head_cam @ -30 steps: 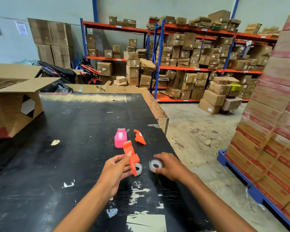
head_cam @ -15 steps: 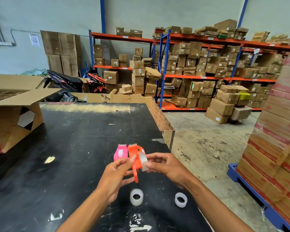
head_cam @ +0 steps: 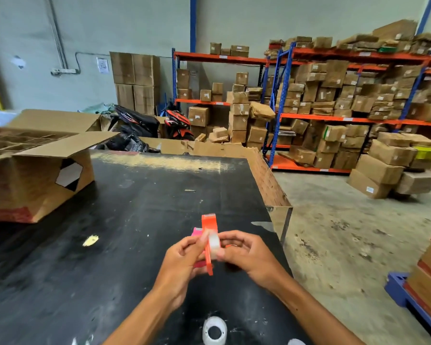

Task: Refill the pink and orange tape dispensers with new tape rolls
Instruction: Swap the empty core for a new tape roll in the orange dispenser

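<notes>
Your left hand (head_cam: 182, 261) grips the orange dispenser (head_cam: 209, 241) upright; your right hand (head_cam: 244, 252) pinches a tape roll (head_cam: 213, 242) against it. Pink dispenser (head_cam: 197, 231) sits just behind your left fingers; spare roll (head_cam: 214, 329) below your wrists.

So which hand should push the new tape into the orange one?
Probably the right hand: its fingers already pinch the tape roll against the orange dispenser, which the left hand grips.

Warehouse bay: pale green painted wall (head_cam: 135, 26), stained grey concrete floor (head_cam: 339, 245). Blue-and-orange steel racking (head_cam: 279, 95) stacked with brown cardboard cartons. Scuffed black bench (head_cam: 135, 220), open divided cardboard box (head_cam: 35, 170) at its left.
</notes>
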Demonstrator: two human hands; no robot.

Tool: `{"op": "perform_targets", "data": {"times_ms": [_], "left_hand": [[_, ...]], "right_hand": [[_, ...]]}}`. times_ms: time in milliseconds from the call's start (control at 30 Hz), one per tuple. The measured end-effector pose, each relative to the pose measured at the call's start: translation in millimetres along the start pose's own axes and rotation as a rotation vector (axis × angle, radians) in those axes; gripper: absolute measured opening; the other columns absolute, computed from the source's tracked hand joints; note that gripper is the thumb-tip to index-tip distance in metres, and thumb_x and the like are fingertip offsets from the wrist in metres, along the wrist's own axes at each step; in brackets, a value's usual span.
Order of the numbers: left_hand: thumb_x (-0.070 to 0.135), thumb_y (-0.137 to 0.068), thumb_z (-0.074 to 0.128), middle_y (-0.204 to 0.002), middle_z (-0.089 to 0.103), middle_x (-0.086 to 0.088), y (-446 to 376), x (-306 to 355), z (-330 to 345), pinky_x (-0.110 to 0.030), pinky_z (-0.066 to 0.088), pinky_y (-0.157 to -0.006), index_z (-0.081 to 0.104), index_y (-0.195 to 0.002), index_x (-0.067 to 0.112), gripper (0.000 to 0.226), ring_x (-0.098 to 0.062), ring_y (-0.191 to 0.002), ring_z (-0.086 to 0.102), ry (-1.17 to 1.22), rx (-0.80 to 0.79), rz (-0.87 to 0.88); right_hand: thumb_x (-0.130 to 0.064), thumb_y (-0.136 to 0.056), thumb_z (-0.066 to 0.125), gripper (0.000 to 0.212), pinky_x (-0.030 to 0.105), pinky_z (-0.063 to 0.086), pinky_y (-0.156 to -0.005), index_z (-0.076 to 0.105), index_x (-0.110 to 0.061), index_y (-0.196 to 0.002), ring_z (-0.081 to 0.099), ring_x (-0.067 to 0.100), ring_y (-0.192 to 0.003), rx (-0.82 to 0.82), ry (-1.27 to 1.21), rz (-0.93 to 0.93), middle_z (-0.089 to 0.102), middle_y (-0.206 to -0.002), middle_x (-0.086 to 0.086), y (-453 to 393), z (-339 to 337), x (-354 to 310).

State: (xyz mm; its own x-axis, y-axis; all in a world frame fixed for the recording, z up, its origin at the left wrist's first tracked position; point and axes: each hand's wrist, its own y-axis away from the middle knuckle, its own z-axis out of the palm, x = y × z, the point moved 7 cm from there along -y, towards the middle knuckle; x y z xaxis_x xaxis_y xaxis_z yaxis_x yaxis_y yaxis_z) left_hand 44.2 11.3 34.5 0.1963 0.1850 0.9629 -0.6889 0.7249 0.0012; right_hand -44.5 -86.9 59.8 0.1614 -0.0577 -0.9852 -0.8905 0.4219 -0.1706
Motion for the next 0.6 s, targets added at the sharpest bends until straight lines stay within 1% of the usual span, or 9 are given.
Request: {"op": "perform_targets", "data": {"times_ms": [67, 133, 200, 267, 333, 400, 467, 500, 600], "left_hand": [[0.041, -0.073, 0.065, -0.076, 0.075, -0.008, -6.7, -0.7, -2.0, -0.029, 0.052, -0.062, 0.069, -0.096, 0.005, 0.043, -0.019, -0.066, 0.071, 0.003, 0.003, -0.001], [0.04, -0.074, 0.063, -0.08, 0.075, -0.01, -13.1, -2.2, -4.6, -0.029, 0.053, -0.062, 0.068, -0.098, 0.004, 0.044, -0.018, -0.068, 0.071, 0.014, 0.018, -0.004], [0.04, -0.073, 0.063, -0.076, 0.073, -0.008, -18.5, -4.0, -8.6, -0.024, 0.054, -0.054, 0.068, -0.097, 0.003, 0.045, -0.011, -0.061, 0.067, 0.031, 0.056, -0.019], [0.04, -0.073, 0.062, -0.072, 0.071, -0.006, -20.9, -5.5, -12.3, -0.021, 0.053, -0.051, 0.067, -0.095, 0.004, 0.042, -0.01, -0.058, 0.066, 0.024, 0.069, -0.029], [0.041, -0.073, 0.063, -0.071, 0.072, -0.004, -22.4, -8.2, -15.9, -0.021, 0.054, -0.052, 0.067, -0.093, 0.007, 0.04, -0.011, -0.06, 0.067, 0.015, 0.08, -0.037], [0.04, -0.075, 0.063, -0.073, 0.072, -0.006, -23.7, -10.6, -19.2, -0.022, 0.055, -0.054, 0.068, -0.095, 0.006, 0.04, -0.012, -0.062, 0.067, 0.013, 0.092, -0.04], [0.036, -0.079, 0.062, -0.077, 0.073, -0.009, -25.8, -13.6, -20.3, -0.023, 0.056, -0.055, 0.067, -0.099, 0.002, 0.039, -0.013, -0.063, 0.068, 0.007, 0.1, -0.052], [0.035, -0.081, 0.062, -0.079, 0.073, -0.01, -26.5, -15.5, -19.9, -0.023, 0.056, -0.055, 0.067, -0.1, 0.001, 0.039, -0.014, -0.064, 0.068, 0.001, 0.104, -0.06], [0.034, -0.083, 0.062, -0.08, 0.072, -0.012, -25.8, -19.5, -17.2, -0.024, 0.057, -0.057, 0.067, -0.102, 0.0, 0.039, -0.014, -0.065, 0.068, -0.005, 0.108, -0.074]], "right_hand": [[-0.028, -0.062, 0.081, 0.04, 0.02, 0.055, -0.068, 0.07, -0.014, -0.097, 0.07, 0.012, -0.08, -0.007, 0.013, -0.013, 0.076, -0.084, 0.0, -7.6, 1.6, -0.8], [-0.036, -0.073, 0.077, 0.026, 0.021, 0.054, -0.062, 0.072, -0.018, -0.091, 0.068, 0.011, -0.071, 0.022, 0.047, -0.017, 0.074, -0.081, 0.001, -17.7, -6.4, -2.9], [-0.041, -0.079, 0.068, 0.027, 0.018, 0.051, -0.053, 0.073, -0.014, -0.08, 0.062, 0.008, -0.057, 0.196, 0.096, 0.012, 0.069, -0.069, 0.001, -31.7, -32.9, 3.3], [-0.039, -0.082, 0.067, 0.033, 0.022, 0.048, -0.054, 0.07, -0.009, -0.071, 0.06, 0.007, -0.054, 0.384, 0.325, 0.057, 0.063, -0.063, 0.002, -44.5, -65.6, 18.0], [-0.049, -0.079, 0.066, 0.036, 0.031, 0.045, -0.059, 0.064, -0.016, -0.064, 0.059, 0.015, -0.065, 0.384, 0.707, 0.191, 0.06, -0.065, 0.0, -55.1, -82.0, 44.6], [-0.059, -0.072, 0.064, 0.04, 0.034, 0.043, -0.064, 0.062, -0.019, -0.074, 0.059, 0.025, -0.078, 0.296, 0.928, 0.363, 0.061, -0.079, 0.003, -56.8, -80.9, 71.3], [-0.053, -0.072, 0.066, 0.043, 0.034, 0.045, -0.072, 0.063, -0.016, -0.094, 0.063, 0.031, -0.094, 0.274, 1.012, 0.406, 0.067, -0.099, 0.009, -57.0, -73.6, 81.2], [-0.047, -0.073, 0.066, 0.041, 0.033, 0.046, -0.073, 0.063, -0.016, -0.099, 0.063, 0.032, -0.098, 0.276, 1.039, 0.395, 0.068, -0.104, 0.01, -57.8, -70.0, 81.7], [-0.037, -0.069, 0.068, 0.036, 0.031, 0.053, -0.072, 0.062, -0.019, -0.099, 0.068, 0.027, -0.086, 0.29, 0.92, 0.394, 0.072, -0.1, 0.009, -58.4, -66.2, 83.2]]}}
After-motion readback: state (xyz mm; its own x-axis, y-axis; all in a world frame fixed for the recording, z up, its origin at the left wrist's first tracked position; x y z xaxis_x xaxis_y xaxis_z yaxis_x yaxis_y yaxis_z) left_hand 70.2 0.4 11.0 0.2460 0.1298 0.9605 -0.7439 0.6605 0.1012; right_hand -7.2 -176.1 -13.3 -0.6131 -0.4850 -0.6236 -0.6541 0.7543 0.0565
